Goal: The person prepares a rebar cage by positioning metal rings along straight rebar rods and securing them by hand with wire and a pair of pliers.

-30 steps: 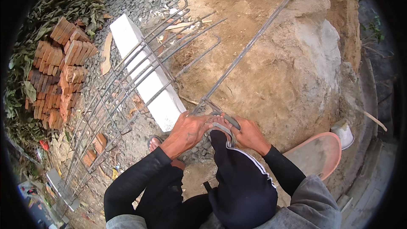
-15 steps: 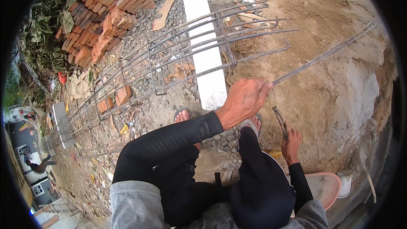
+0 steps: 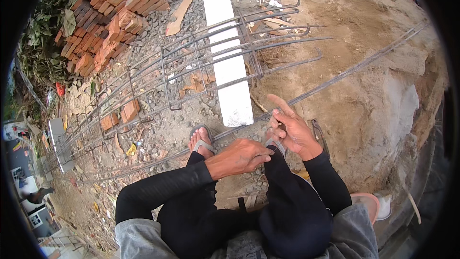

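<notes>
Between holds, seemingly: your left grip [image 3: 242, 157] is pinched, contents unclear; right grip [image 3: 282, 120] half-open, apparently empty; grasping the long rods [image 3: 330, 80] calls for reaching down.

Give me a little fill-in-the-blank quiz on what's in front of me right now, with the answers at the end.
1. The bricks are stacked toward the picture's upper ____ corner.
2. The steel cage crosses over a beam coloured ____.
3. In the picture, the tool is just to the ____ of the right hand.
4. The forearm sleeve behind the left hand is ____.

Missing words: left; white; right; black.
</notes>
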`<state>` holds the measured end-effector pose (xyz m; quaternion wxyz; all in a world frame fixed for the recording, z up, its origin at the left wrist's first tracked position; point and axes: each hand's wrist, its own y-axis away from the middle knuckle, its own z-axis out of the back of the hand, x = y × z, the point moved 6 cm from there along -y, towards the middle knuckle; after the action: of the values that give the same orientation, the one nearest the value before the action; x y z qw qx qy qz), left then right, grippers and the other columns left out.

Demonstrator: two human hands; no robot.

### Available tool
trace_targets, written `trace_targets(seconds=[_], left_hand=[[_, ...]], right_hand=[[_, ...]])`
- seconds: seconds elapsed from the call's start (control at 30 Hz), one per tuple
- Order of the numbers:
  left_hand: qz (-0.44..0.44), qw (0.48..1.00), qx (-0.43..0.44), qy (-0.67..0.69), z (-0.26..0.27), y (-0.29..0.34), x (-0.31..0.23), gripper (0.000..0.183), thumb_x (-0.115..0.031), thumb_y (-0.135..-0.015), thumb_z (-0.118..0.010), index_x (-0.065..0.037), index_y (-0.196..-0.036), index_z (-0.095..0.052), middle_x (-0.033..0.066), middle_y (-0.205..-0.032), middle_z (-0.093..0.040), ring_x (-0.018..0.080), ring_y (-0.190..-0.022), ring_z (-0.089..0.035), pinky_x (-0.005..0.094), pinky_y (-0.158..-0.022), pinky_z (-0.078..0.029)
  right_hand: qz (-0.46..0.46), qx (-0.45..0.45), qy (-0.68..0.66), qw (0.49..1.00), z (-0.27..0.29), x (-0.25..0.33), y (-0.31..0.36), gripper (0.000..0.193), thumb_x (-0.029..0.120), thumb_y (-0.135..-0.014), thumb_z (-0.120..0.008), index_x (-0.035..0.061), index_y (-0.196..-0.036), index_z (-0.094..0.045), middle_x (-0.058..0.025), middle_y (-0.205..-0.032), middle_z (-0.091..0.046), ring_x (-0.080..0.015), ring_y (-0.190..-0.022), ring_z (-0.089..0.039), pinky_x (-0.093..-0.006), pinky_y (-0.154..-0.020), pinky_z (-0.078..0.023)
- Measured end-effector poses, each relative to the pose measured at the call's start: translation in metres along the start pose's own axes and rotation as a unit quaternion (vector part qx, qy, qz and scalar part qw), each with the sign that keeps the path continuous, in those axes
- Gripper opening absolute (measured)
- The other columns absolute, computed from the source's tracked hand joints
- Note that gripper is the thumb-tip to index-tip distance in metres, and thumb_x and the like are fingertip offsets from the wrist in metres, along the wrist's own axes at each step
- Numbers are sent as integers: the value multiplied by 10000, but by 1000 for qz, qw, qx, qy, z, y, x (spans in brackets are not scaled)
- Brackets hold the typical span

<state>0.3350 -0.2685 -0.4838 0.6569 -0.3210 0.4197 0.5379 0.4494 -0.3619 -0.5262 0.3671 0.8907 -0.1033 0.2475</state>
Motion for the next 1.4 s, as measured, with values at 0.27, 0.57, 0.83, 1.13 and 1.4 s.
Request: trace_targets(seconds=[0.27, 0.57, 0.83, 1.13, 1.4], left_hand=[[370, 878, -272, 134, 67, 73, 98, 419, -290, -927, -674, 46, -1174, -641, 177, -1065, -687, 191, -991, -649, 324, -811, -502], [308, 843, -302, 321, 22, 48, 148, 668, -466, -977, -585, 61, -1378, -497, 183, -1237, -617, 229, -1106, -585, 343, -972, -452], [349, 867, -334, 119, 27, 41, 132, 514, -402, -974, -575, 89, -1112, -639, 213, -940, -691, 237, -873, -654, 379, -803, -484], [386, 868, -293, 109, 15, 35, 147, 506, -402, -973, -564, 65, -1158, -629, 225, -952, -701, 296, -886, -679, 404, -814, -495], [341, 881, -309, 113, 12, 26, 135, 536, -418, -973, -562, 74, -1182, -602, 270, -972, -687, 330, -931, -683, 420, -835, -496]], right_hand=[[97, -143, 478, 861, 10, -2, -24, 548, 287, -894, -710, -48, -1299, -557, -118, -1000, -657, -156, -610, -587, -322, -540, -487], [195, -79, 742, 637, -24, -26, -58, 1012, 442, -657, -868, 21, -1446, -395, -283, -1133, -616, -420, -1039, -637, -458, -796, -544], [265, -78, 724, 632, -17, -39, -63, 932, 336, -627, -865, -31, -1376, -451, -246, -1033, -655, -411, -855, -681, -467, -690, -557], [299, -75, 701, 643, -9, -30, -56, 934, 274, -619, -859, 4, -1415, -451, -212, -994, -674, -373, -817, -689, -441, -668, -555], [303, -86, 689, 653, -2, -25, -53, 841, 272, -616, -859, 70, -1369, -543, -200, -961, -688, -360, -818, -693, -425, -681, -560]])
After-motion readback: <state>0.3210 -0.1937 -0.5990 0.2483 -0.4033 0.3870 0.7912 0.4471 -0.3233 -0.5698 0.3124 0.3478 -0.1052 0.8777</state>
